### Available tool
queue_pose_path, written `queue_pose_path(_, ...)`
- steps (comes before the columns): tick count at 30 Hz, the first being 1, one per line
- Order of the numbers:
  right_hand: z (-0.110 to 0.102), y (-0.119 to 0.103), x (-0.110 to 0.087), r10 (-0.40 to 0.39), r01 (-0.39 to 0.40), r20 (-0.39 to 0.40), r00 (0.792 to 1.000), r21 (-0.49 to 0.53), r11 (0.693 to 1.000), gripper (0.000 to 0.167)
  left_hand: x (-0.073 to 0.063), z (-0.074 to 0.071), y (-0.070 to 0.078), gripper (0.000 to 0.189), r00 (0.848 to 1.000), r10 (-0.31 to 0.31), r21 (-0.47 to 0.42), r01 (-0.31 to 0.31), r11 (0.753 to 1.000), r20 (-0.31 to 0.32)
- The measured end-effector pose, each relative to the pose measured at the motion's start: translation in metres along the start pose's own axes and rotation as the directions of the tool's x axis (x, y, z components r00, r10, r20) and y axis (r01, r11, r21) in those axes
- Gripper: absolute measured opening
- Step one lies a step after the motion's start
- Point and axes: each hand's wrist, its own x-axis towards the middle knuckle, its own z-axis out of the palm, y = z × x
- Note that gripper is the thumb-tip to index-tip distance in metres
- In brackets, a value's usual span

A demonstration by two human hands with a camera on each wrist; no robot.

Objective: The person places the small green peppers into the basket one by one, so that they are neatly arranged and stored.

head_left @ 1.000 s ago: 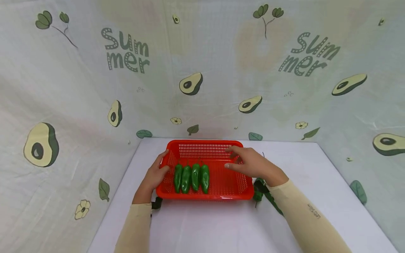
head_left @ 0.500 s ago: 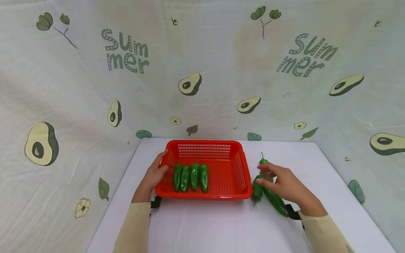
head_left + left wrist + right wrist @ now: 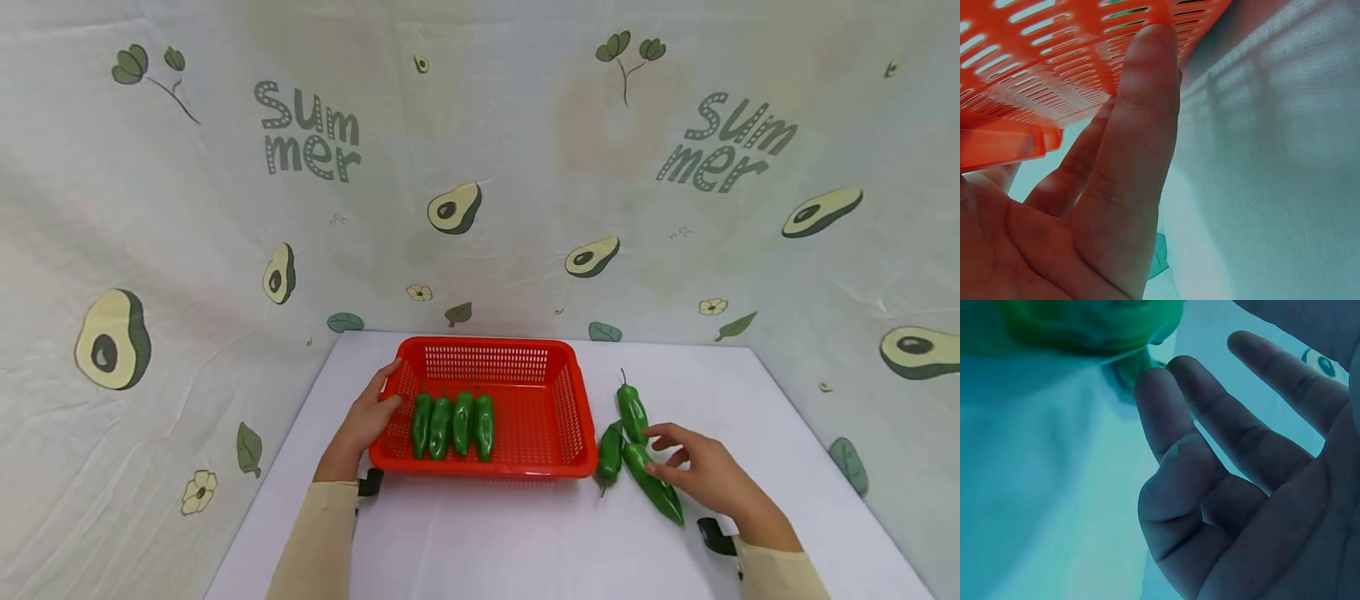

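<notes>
My left hand (image 3: 366, 423) grips the left wall of a red plastic basket (image 3: 487, 471), thumb over the rim. In the left wrist view, fingers of that hand (image 3: 1125, 144) lie against the slotted outside of the basket. Several green chili peppers (image 3: 462, 423) lie side by side in the basket's left half. To its right, three more lie on the table: a short pepper (image 3: 611, 454), one farther back (image 3: 632, 410) and a long pepper (image 3: 658, 487). My right hand (image 3: 703, 471) hovers by the long pepper, fingers loosely bent, thumb and forefinger apart, holding nothing.
The white table (image 3: 487, 542) ends at a hanging cloth (image 3: 510, 167) printed with avocados, which also closes in the left and right sides. Bare basket floor (image 3: 525, 417) shows right of the peppers inside.
My right hand has moved from over the basket's right side, rightward and nearer to me, to beside the loose peppers. The left hand and basket stay in place.
</notes>
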Motion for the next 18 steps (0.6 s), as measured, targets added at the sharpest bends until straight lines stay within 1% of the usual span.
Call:
queue_pose_path(6,0.009,0.014,-0.007,0.041,-0.041,0.007,0.999,-0.001,0.999,0.064,-0.001,0.001,-0.002,0.066,1.0,-0.001,-0.02,0.001,1.0,0.006)
queue_pose_path(9,0.011,0.017,-0.008,0.05,-0.05,0.011,0.999,-0.006,0.999,0.065,-0.002,0.001,-0.002,0.067,1.0,-0.008,-0.009,0.008,1.0,0.012)
queue_pose_path(13,0.014,0.017,-0.005,0.045,-0.046,0.024,0.999,0.029,0.999,0.065,-0.001,-0.001,-0.003,0.068,1.0,-0.01,-0.007,0.01,1.0,0.003)
queue_pose_path(16,0.017,0.016,-0.001,0.05,-0.051,0.024,0.998,0.059,0.997,0.064,0.001,-0.002,-0.004,0.068,1.0,-0.001,-0.012,0.001,1.0,-0.004)
queue_pose_path(18,0.018,0.016,0.001,0.059,-0.061,0.038,0.998,0.073,0.995,0.066,0.002,-0.002,-0.004,0.068,1.0,-0.002,-0.012,0.002,1.0,-0.004)
